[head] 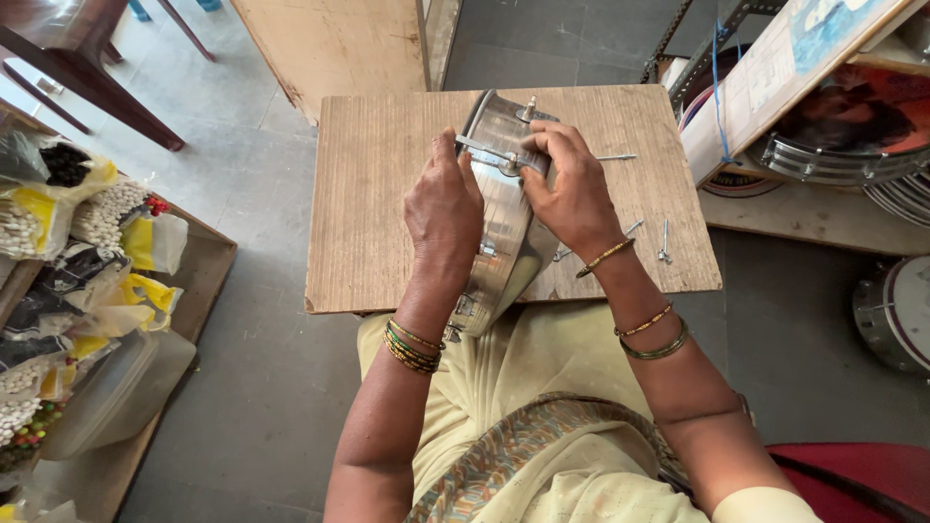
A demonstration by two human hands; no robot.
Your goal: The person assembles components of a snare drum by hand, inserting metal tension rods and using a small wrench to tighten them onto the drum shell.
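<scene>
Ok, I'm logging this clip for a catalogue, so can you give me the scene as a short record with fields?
Setting: wooden board laid across the person's lap, grey tiled floor
Left hand: grips the side of a shiny metal drum ring stood on edge
Right hand: fingers pinch a fitting at the ring's upper rim
Loose parts: metal bolts on the board, right of the ring
Left side: bags of beads in a tray
Right side: more drum rings on a shelf

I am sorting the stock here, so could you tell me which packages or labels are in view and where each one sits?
Long cardboard box: upper right, slanted, pale with a blue printed label.
Clear plastic bags: left shelf, holding white pieces.
Yellow and black packets: left shelf, crumpled.
Clear plastic tub: lower left.
</scene>
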